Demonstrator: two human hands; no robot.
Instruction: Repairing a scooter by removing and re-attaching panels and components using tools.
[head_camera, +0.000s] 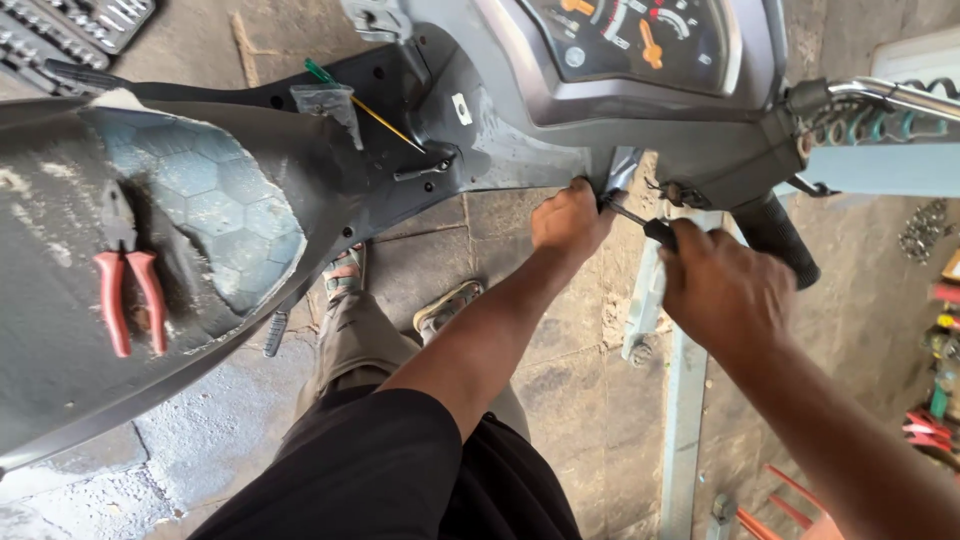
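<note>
Both arms reach forward under the scooter dash (620, 40). Right hand (725, 290) fisted round a screwdriver (640, 225), tip at the grey panel (500, 150). Left hand (568, 220) curled, pinching the panel edge by the tip. Red-handled pliers (128, 285) lie on the seat (60, 330). Small white square sticker (461, 108) sits on the panel.

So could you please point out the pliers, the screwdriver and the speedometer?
pliers (130, 290): head view, on the red handles.
screwdriver (657, 231): head view, on the black handle by the right hand.
speedometer (630, 35): head view, on the dial face.
</note>
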